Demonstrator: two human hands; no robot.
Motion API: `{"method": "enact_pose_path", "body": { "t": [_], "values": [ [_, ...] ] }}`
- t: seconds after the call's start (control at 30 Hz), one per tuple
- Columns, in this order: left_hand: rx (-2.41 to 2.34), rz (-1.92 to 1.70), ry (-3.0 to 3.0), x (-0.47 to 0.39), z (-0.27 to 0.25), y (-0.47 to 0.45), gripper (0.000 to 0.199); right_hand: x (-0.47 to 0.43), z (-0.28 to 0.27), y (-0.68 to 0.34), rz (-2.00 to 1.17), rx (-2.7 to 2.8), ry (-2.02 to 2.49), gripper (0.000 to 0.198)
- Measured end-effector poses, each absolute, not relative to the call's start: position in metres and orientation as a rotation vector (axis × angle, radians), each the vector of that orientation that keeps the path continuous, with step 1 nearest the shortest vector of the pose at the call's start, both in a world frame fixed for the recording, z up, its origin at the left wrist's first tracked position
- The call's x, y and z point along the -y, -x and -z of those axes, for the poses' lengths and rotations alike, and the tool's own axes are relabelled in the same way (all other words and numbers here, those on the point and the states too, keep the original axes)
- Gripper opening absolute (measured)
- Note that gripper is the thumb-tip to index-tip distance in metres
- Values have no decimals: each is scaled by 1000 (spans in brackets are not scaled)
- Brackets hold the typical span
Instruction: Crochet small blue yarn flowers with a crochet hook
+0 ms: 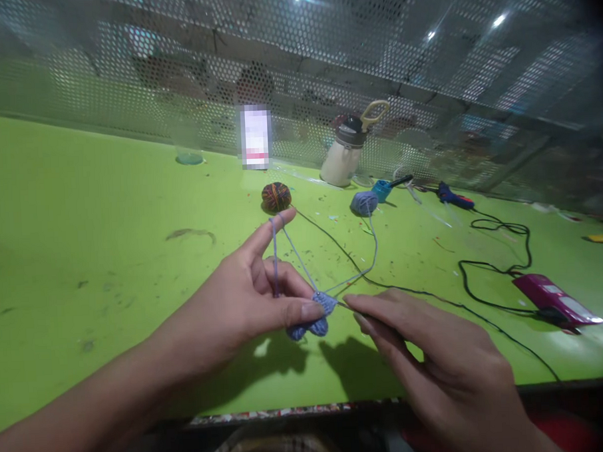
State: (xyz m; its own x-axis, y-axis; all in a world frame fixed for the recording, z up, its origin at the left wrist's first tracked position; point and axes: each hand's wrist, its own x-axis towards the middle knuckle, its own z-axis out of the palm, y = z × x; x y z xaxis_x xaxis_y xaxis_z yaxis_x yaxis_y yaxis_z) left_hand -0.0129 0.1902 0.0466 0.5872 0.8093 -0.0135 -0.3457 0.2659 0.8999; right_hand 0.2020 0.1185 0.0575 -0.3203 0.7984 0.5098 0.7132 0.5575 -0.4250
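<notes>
My left hand point(254, 291) pinches a small blue-violet crochet piece point(325, 303) between thumb and fingers. Its index finger points up, with the blue yarn point(297, 256) looped over it and running down to the piece. Between the thumb and fingertips of my right hand point(427, 347) is a thin crochet hook point(341, 305); its tip meets the right side of the piece. From the work, a strand curves across the table to a blue yarn ball point(364, 203). Rounded lobes of the piece hang below my left thumb.
A multicoloured yarn ball point(276, 196) sits on the green table point(108, 261). Behind stand a pale bottle point(342, 154), a lit, blurred-out screen point(255, 137) and a perforated metal panel point(200, 77). At right lie a blue glue gun point(454, 197), black cords point(463, 272) and a magenta box point(554, 300).
</notes>
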Motion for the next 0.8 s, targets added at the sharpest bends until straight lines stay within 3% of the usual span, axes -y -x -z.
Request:
{"method": "enact_pose_path", "body": {
  "t": [0.6, 0.8],
  "values": [
    [-560, -773, -899, -190, -56, 12, 94, -116, -67, -211, -145, 2181, 1192, 37],
    [-542, -736, -886, -190, -54, 16, 82, -117, -67, -213, -202, 2198, 1176, 36]
  ]
}}
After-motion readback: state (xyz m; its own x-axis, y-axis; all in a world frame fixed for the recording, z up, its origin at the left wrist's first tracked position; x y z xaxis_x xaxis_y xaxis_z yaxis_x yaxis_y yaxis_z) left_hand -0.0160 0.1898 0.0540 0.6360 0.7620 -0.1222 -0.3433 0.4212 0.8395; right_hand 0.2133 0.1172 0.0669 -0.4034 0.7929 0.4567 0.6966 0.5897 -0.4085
